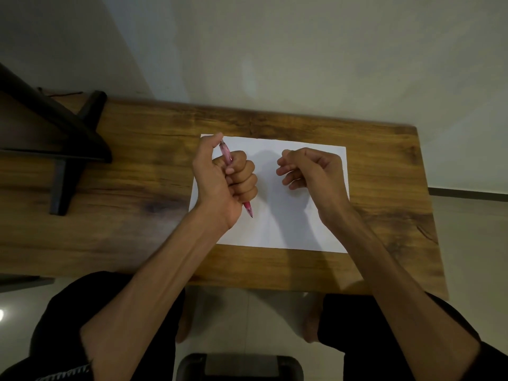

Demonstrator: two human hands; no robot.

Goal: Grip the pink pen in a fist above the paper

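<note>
Gripping the pink pen (229, 171) fist-style in our left hand (222, 182), tip poking out below the curled fingers over the paper (288, 224), w/ right hand (310, 171) loosely curled & empty, we're risking stray marks if it dips.

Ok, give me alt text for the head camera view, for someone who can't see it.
A person's left hand grips a pink pen in a fist over a white sheet of paper on a wooden table. The right hand hovers beside it, fingers loosely curled, holding nothing.
</note>
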